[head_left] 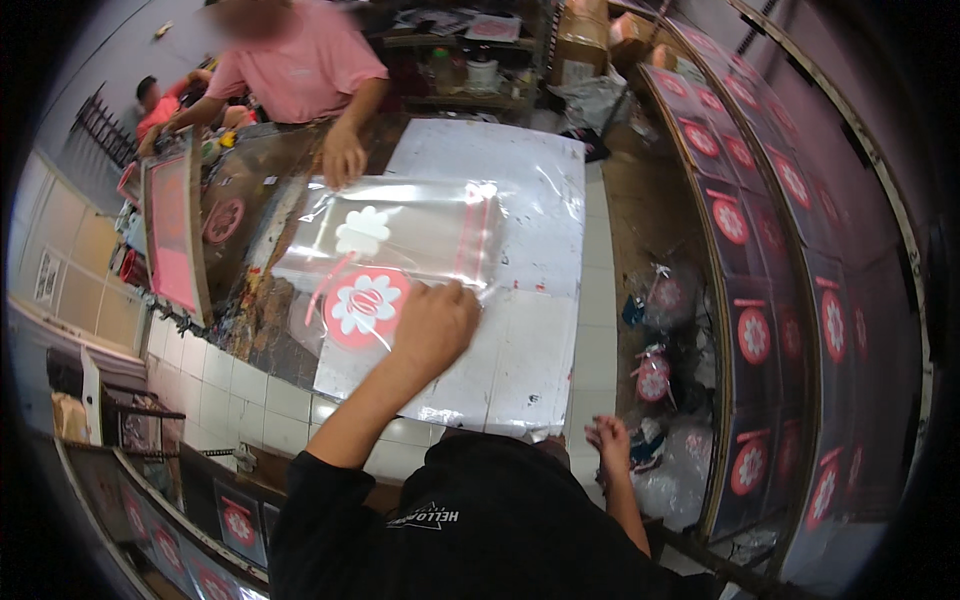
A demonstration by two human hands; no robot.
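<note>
A clear plastic sheet (430, 215) with a pink round print and white flower (362, 308) lies over the white board (530, 350) on the table. My left hand (437, 325) is closed on the sheet's near side, just right of the pink print; its fingertips are mostly hidden from above. At the sheet's far edge rests a co-worker's hand (344, 157). My right hand (609, 442) hangs beside the table's near right corner, its fingers loosely apart and holding nothing.
A framed printing screen (172, 230) stands at the table's left end, near the co-worker in a pink shirt (300, 65). Racks on the right hold several printed sheets (752, 335). Plastic-wrapped bundles (665, 295) sit between table and rack. More printed sheets (238, 522) stand lower left.
</note>
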